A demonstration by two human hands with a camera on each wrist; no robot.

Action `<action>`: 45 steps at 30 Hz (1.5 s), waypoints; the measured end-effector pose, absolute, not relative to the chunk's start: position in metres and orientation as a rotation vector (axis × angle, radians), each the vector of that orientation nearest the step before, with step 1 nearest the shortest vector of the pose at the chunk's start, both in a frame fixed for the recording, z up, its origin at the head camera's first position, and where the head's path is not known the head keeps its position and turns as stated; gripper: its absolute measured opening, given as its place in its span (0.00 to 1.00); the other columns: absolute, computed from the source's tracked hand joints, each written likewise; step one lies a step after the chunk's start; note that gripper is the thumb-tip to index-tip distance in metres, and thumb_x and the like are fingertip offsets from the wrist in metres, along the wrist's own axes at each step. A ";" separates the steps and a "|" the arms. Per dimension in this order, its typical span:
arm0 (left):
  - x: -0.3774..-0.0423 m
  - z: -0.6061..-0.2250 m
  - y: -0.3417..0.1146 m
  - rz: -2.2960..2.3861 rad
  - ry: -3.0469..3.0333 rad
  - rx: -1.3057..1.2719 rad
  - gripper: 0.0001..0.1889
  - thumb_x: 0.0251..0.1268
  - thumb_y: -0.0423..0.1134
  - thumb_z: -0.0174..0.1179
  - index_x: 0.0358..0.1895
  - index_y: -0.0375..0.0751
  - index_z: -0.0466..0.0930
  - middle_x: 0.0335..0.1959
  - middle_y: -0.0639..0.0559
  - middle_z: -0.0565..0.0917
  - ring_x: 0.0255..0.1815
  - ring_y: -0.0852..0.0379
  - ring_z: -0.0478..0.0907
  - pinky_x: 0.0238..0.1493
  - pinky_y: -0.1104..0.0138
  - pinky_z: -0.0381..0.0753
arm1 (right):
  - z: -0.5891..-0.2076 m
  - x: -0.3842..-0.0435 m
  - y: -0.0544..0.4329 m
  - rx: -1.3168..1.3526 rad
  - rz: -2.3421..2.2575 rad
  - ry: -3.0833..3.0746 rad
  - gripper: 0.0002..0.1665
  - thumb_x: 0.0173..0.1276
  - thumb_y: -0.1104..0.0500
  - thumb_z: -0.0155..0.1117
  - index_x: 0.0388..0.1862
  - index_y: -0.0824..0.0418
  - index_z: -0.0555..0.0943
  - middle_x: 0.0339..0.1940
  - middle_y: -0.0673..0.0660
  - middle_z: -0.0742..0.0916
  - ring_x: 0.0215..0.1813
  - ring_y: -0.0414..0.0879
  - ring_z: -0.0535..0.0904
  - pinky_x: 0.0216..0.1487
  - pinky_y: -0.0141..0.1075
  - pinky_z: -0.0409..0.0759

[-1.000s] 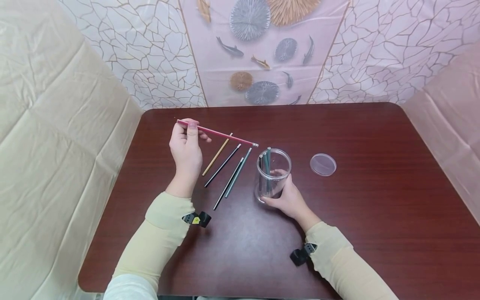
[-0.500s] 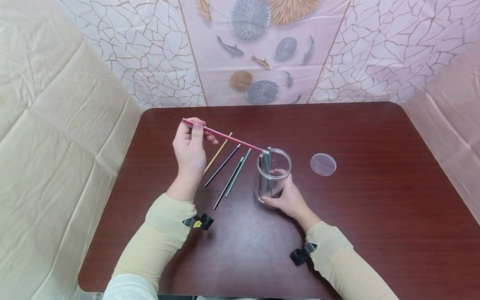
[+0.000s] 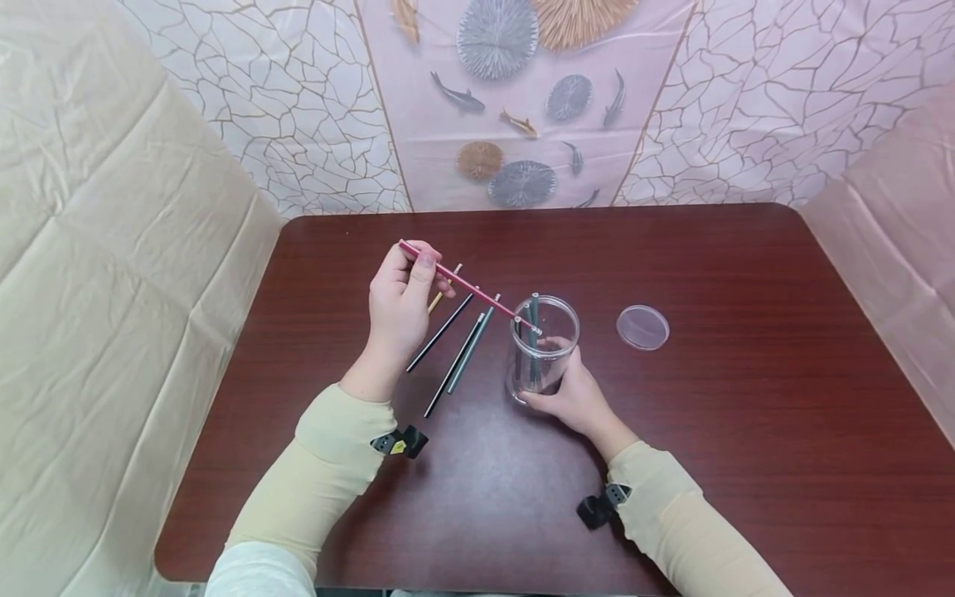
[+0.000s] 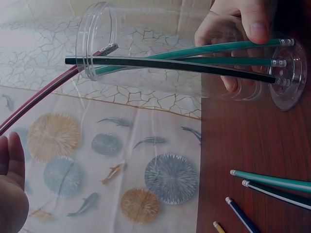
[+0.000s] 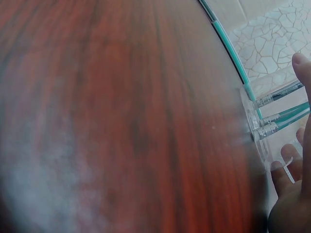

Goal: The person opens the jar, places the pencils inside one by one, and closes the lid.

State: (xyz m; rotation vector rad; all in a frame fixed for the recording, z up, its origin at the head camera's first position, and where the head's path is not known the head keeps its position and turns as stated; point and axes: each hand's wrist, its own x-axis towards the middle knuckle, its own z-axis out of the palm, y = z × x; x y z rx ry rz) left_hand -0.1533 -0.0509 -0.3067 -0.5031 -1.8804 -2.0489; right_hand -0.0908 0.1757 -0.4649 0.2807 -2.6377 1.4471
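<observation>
My left hand (image 3: 404,290) pinches a red pencil (image 3: 477,292) near one end, between thumb and fingers. The pencil slants down to the right, and its eraser end is inside the mouth of a clear jar (image 3: 569,327). My right hand (image 3: 570,396) grips the jar low down, thumb in front and fingers behind. In the left wrist view, two green pencils (image 4: 209,48) and a black pencil (image 4: 165,65) stand in the jar, eraser ends at its bottom. The right wrist view has the jar's base and those eraser ends beside my right hand (image 5: 294,189).
Left of the jar lie a green pencil (image 3: 470,356), a black pencil (image 3: 450,375), a dark blue pencil (image 3: 440,333) and a yellow pencil (image 3: 438,298) partly behind my left hand. A clear round lid (image 3: 643,327) lies on the table (image 3: 746,398) to the right.
My left hand has moved right with the red pencil, whose eraser end has gone from left of the jar, over the rim, into its mouth. My right hand and the jar have stayed put.
</observation>
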 end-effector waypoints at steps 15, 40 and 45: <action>-0.150 -0.313 -0.042 -1.922 -2.041 -0.651 0.07 0.69 0.30 0.51 0.38 0.25 0.72 0.25 0.38 0.77 0.23 0.59 0.77 0.29 0.67 0.78 | -0.462 -0.089 0.175 0.226 1.443 -2.668 0.58 0.40 0.54 0.81 0.65 0.65 0.56 0.48 0.61 0.79 0.54 0.55 0.75 0.57 0.50 0.68; -0.145 -0.331 -0.026 -1.537 -2.324 -0.896 0.04 0.64 0.33 0.57 0.38 0.35 0.78 0.29 0.49 0.79 0.31 0.57 0.73 0.35 0.68 0.73 | -0.466 -0.091 0.177 0.250 1.505 -2.646 0.56 0.42 0.53 0.81 0.64 0.64 0.56 0.58 0.58 0.76 0.59 0.52 0.73 0.60 0.50 0.66; -0.144 -0.332 -0.025 -1.497 -2.337 -0.947 0.04 0.64 0.32 0.58 0.38 0.35 0.78 0.32 0.49 0.80 0.33 0.58 0.74 0.35 0.68 0.73 | -0.467 -0.091 0.176 0.248 1.517 -2.636 0.55 0.41 0.54 0.81 0.64 0.62 0.57 0.58 0.57 0.76 0.58 0.51 0.73 0.60 0.50 0.66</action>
